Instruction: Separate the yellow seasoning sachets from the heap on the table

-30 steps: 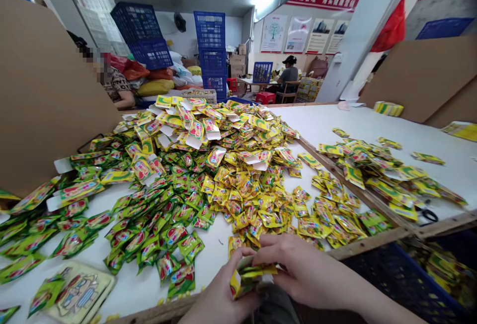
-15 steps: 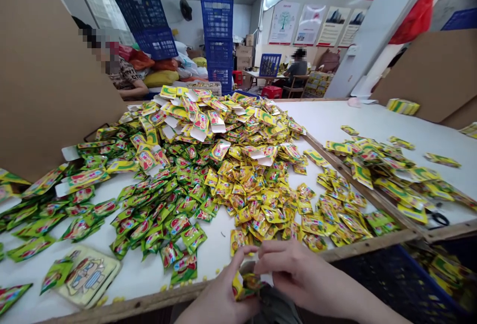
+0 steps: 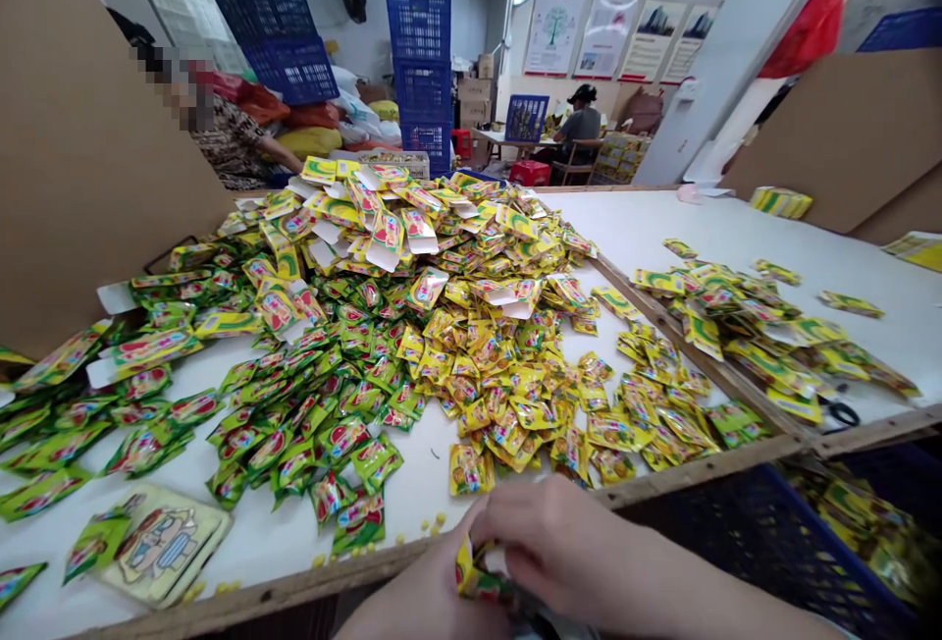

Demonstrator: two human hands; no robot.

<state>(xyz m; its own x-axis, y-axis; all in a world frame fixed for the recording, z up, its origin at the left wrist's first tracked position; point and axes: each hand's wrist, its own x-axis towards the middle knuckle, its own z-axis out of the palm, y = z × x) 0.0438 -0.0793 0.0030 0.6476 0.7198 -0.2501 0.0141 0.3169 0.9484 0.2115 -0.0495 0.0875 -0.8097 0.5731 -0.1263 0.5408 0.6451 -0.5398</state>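
Head cam: left hand (image 3: 445, 576) is clamped around a small yellow box (image 3: 466, 573), on the near side of the table edge (image 3: 345, 571), and the right hand (image 3: 551, 537) curls over its top, though I can't tell if those fingers pinch anything. Mouth end looks to face up, under the right hand; long axis is mostly covered, so no call on its exact lean. Yellow packets (image 3: 471, 469) lie just beyond the grip, green packets (image 3: 294, 434) off to its left.
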